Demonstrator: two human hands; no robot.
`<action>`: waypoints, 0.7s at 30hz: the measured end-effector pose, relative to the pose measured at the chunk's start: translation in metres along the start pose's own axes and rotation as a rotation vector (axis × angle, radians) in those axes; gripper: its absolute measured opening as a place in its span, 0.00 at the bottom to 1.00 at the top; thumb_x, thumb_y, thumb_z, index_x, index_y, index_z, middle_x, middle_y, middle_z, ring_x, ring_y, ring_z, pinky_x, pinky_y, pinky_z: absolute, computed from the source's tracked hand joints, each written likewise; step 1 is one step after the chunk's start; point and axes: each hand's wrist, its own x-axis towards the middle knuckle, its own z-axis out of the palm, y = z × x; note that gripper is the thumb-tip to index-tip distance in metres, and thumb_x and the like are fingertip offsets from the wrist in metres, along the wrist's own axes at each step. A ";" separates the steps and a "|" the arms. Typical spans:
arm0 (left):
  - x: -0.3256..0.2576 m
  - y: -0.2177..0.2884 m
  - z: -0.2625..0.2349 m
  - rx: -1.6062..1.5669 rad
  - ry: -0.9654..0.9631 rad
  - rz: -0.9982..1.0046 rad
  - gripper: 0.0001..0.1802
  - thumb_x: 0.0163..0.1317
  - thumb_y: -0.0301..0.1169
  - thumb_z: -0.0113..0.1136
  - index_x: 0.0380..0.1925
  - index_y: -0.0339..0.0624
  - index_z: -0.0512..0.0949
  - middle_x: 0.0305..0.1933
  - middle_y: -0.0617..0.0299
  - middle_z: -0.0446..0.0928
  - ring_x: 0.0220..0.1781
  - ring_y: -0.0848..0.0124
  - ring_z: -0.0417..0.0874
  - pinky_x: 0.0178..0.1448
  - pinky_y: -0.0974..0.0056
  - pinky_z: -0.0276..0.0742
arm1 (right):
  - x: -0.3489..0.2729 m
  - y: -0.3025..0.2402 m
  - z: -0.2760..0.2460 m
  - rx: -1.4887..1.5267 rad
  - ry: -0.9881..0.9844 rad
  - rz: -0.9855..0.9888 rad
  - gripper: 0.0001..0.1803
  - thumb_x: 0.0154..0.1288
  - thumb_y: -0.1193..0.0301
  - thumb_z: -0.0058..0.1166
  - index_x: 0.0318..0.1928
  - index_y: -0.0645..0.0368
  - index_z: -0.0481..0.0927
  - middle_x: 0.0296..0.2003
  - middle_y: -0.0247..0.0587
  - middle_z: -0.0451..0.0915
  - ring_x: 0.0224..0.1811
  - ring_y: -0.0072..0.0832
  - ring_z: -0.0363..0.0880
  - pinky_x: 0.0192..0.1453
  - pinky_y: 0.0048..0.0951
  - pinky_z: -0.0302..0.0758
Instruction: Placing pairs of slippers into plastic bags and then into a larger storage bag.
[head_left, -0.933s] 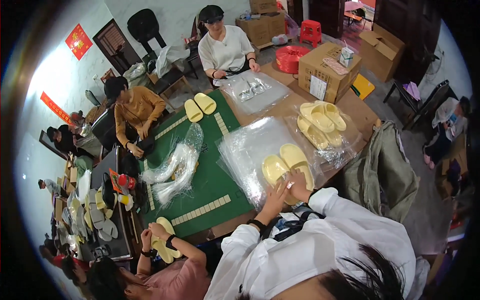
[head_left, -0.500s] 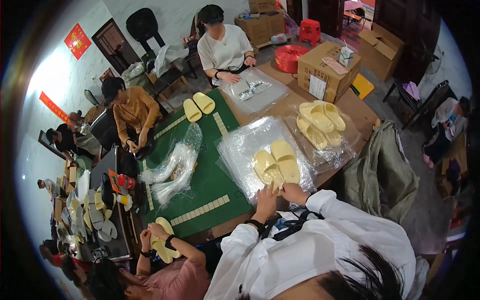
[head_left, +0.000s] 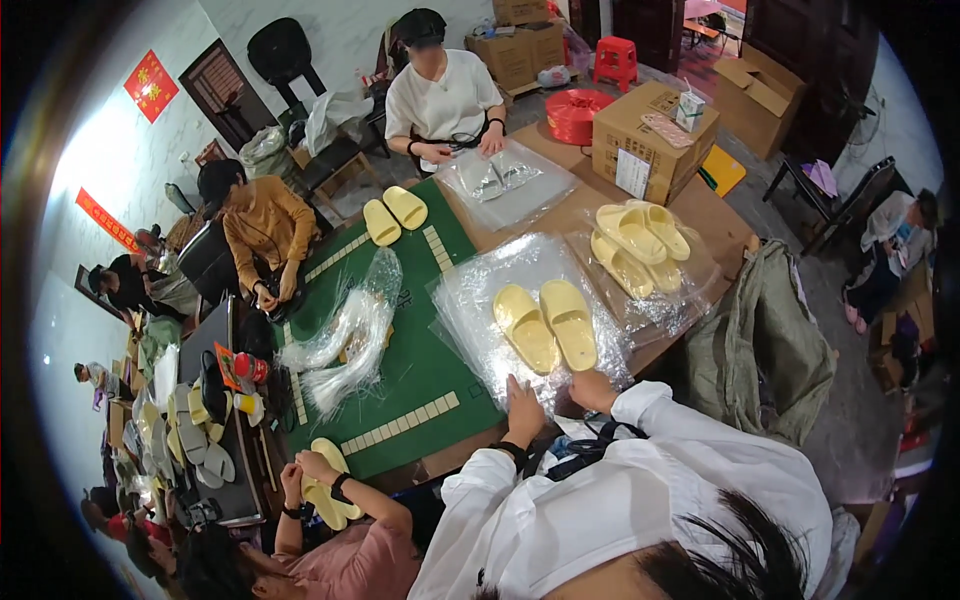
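A pair of pale yellow slippers (head_left: 545, 325) lies side by side on a stack of clear plastic bags (head_left: 470, 310) on the table in front of me. My left hand (head_left: 522, 405) rests on the near edge of the bags, just below the left slipper's heel. My right hand (head_left: 590, 388) sits at the bags' near edge, right under the heel of the right slipper, fingers curled; whether it grips the plastic is unclear. Both arms wear white sleeves.
More yellow slippers (head_left: 640, 245) lie on plastic at the right, and another pair (head_left: 395, 215) on the green mat (head_left: 420, 370). Loose clear bags (head_left: 340, 345) are heaped on the mat. Three people sit around the table. Cardboard boxes (head_left: 650, 140) stand behind; a grey-green sack (head_left: 770, 340) leans at the right.
The slipper pair has shifted a little to the left on the plastic. My hands have drawn back from the slippers to the near edge of the bags.
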 end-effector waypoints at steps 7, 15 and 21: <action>0.003 0.004 -0.014 -0.024 0.006 -0.007 0.20 0.45 0.26 0.54 0.42 0.33 0.72 0.43 0.53 0.70 0.43 0.56 0.70 0.47 0.54 0.67 | 0.000 0.010 0.012 -0.242 0.554 -0.262 0.18 0.48 0.67 0.48 0.41 0.63 0.72 0.42 0.53 0.74 0.46 0.44 0.72 0.46 0.43 0.69; 0.006 0.004 -0.011 -0.177 -0.013 0.155 0.15 0.44 0.25 0.52 0.36 0.35 0.75 0.38 0.52 0.72 0.42 0.55 0.72 0.46 0.56 0.70 | 0.013 -0.008 0.000 -0.100 -0.260 -0.124 0.24 0.49 0.67 0.47 0.49 0.62 0.68 0.47 0.56 0.70 0.54 0.48 0.66 0.55 0.47 0.62; 0.008 0.014 -0.016 -0.266 -0.060 0.225 0.14 0.44 0.22 0.50 0.34 0.35 0.75 0.35 0.49 0.73 0.41 0.52 0.72 0.48 0.57 0.69 | 0.015 0.010 0.020 -0.165 0.223 -0.375 0.18 0.50 0.67 0.46 0.41 0.62 0.73 0.37 0.53 0.77 0.42 0.46 0.75 0.47 0.49 0.66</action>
